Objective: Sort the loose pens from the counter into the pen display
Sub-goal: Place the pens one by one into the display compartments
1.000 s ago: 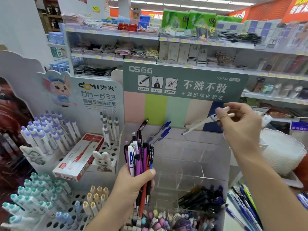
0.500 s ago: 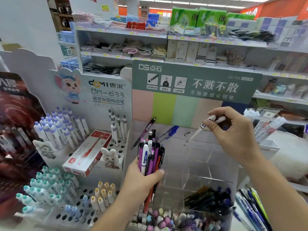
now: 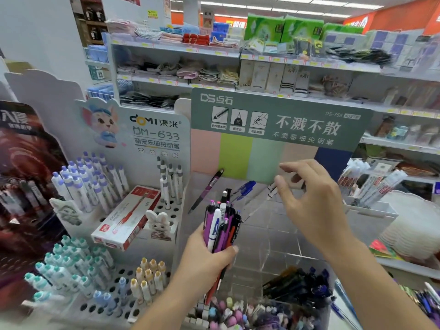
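Observation:
My left hand (image 3: 207, 256) grips a bundle of purple, white, black and red pens (image 3: 221, 225) upright in front of the clear acrylic pen display (image 3: 273, 236). My right hand (image 3: 312, 203) hovers over the display's back compartments with its fingers loosely spread. A white pen with black stripes (image 3: 271, 190) leans in a back compartment, its top right at my thumb tip. A dark purple pen (image 3: 207, 189) and two blue pens (image 3: 245, 186) lean in back compartments further left. Dark blue pens (image 3: 302, 284) fill a front compartment.
A white peg-hole display (image 3: 166, 203) on the left holds purple-capped pens (image 3: 88, 182), teal-capped pens (image 3: 69, 265) and a red-and-white pen box (image 3: 126, 217). A bin of white markers (image 3: 371, 186) stands on the right, loose pens (image 3: 423, 303) lie at the lower right. Stocked shelves rise behind.
My right hand came down and left with the white pen, lowered it tip-first into a back compartment, and its fingers have spread. The left hand kept hold of the bundle.

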